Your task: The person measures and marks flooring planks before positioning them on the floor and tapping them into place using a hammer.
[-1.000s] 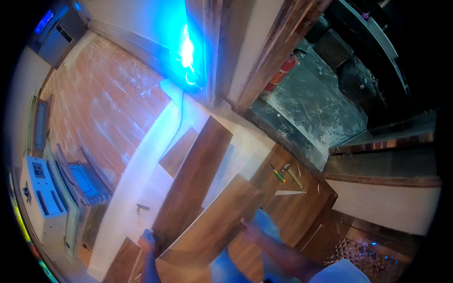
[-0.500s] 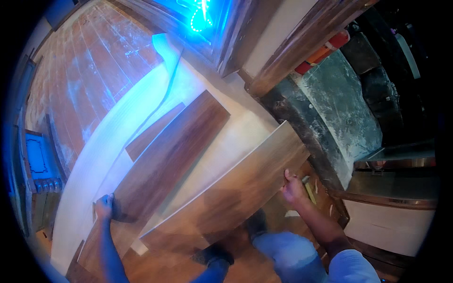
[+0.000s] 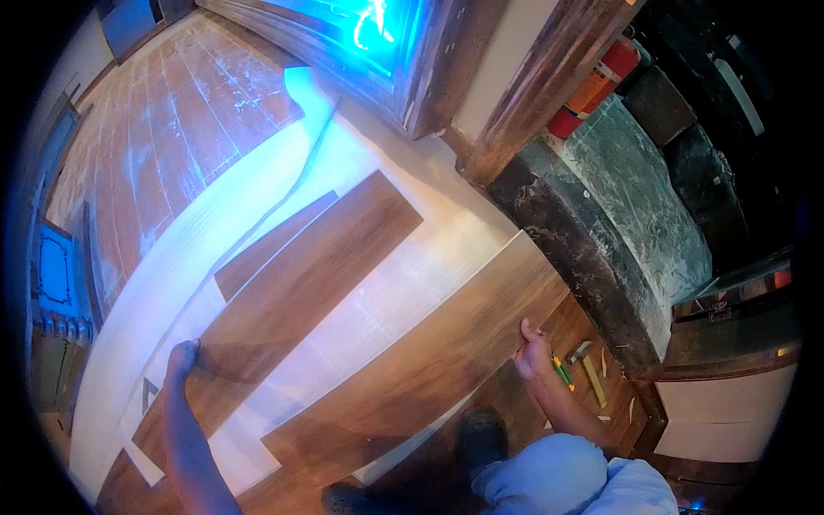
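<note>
The right hand (image 3: 532,352) grips the long edge of a wood-look laminate plank (image 3: 421,369), fingers curled over the edge near its far end. That plank lies slanted across the pale underlay sheet (image 3: 172,283) spread over the floor, its near end toward the person's shoe (image 3: 482,438).

The left hand (image 3: 183,356) rests on a second laminate plank (image 3: 292,283), pressed flat near that plank's near end; whether its fingers curl over the edge cannot be told. A narrower plank strip (image 3: 270,245) lies just beyond it, touching its far long side. Between the two hands a band of bare underlay shows, so the two planks lie apart.

Just right of the right hand, on finished wood flooring, lie a hammer (image 3: 588,369) and a green-handled tool (image 3: 562,373), close beside each other. No box or bin shows near either hand. Farther beyond the right hand stands a red fire extinguisher (image 3: 592,81) against a dark stone hearth (image 3: 601,223).
</note>
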{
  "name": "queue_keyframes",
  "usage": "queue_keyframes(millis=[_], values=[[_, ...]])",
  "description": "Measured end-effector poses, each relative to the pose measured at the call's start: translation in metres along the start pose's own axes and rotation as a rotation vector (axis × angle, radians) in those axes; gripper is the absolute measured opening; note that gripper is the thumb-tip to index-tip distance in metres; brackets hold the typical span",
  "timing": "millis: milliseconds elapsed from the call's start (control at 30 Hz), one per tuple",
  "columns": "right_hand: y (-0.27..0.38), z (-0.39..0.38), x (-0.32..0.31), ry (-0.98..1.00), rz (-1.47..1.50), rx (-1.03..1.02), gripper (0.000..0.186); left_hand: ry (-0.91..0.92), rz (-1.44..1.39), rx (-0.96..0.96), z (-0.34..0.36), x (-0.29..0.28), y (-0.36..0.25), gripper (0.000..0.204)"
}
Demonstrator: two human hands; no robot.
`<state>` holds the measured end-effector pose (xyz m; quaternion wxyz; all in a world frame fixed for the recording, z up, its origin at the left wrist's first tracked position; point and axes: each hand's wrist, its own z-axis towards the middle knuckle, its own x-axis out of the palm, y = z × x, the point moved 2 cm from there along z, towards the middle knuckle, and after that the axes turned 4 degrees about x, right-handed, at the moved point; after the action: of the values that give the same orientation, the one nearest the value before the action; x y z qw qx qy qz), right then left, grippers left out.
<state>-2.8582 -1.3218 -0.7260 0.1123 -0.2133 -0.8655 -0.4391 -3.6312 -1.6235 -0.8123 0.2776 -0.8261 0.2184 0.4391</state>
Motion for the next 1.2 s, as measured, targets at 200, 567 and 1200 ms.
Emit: queue_keyframes(millis=[200, 567, 1200], values=[[0.009, 0.003, -0.002, 0.036, -0.012, 0.046, 0.032, -0.501, -0.003, 0.210, -0.012, -0.010, -0.063, 0.030], [0.004, 0.043, 0.009, -0.087, -0.160, -0.017, 0.029, 0.449, -0.264, 0.454, -0.177, 0.115, -0.225, 0.037], [0.120, 0.057, -0.058, 0.072, -0.500, -0.171, 0.022, 0.487, -0.174, 0.697, -0.190, 0.117, -0.336, 0.034]])
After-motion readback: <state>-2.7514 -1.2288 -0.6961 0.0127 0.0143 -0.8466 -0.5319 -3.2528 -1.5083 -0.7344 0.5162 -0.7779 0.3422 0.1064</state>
